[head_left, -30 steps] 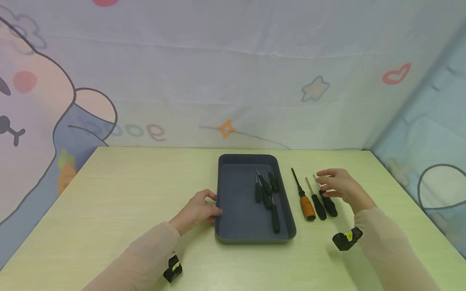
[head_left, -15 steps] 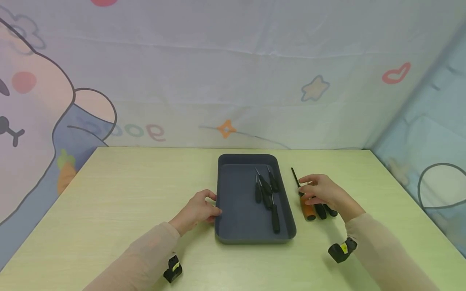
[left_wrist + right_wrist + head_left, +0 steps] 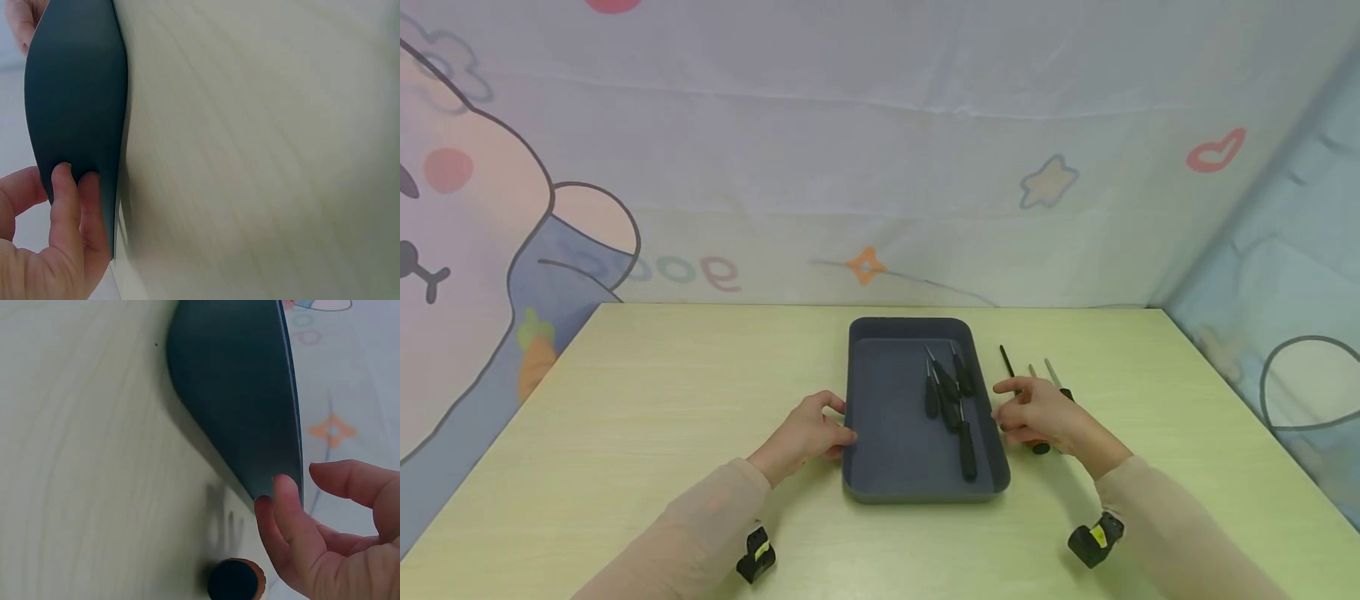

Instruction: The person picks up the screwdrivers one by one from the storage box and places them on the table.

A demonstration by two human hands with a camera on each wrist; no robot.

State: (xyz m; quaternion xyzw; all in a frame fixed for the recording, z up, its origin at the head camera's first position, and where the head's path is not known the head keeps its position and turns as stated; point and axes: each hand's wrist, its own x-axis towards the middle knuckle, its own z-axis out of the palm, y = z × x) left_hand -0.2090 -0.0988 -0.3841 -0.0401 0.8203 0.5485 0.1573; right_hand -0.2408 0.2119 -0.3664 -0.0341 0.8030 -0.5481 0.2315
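Observation:
A dark grey rectangular tray (image 3: 887,417) lies on the table with several black-handled screwdrivers (image 3: 967,454) on its right side. My left hand (image 3: 808,429) pinches the tray's left wall, thumb over the rim and fingers against the outside. At the right rim is my right hand (image 3: 1041,412), its fingers spread and loosely bent; in the right wrist view two fingertips are at the outer wall and another is just beyond the rim. Under that hand lie an orange-handled screwdriver (image 3: 234,579) and two black-handled ones, mostly hidden, with a metal shaft (image 3: 1052,372) showing behind.
The pale wooden table (image 3: 700,367) extends to both sides of the tray. Behind it hangs a cartoon-printed cloth (image 3: 925,183), and another cloth (image 3: 1292,275) bounds the right side. A small black camera (image 3: 1096,540) sits on my right wrist.
My right hand has moved left and toward me, from above the black-handled screwdrivers, past the orange-handled one, to the tray's right rim. My left hand and the tray have stayed put.

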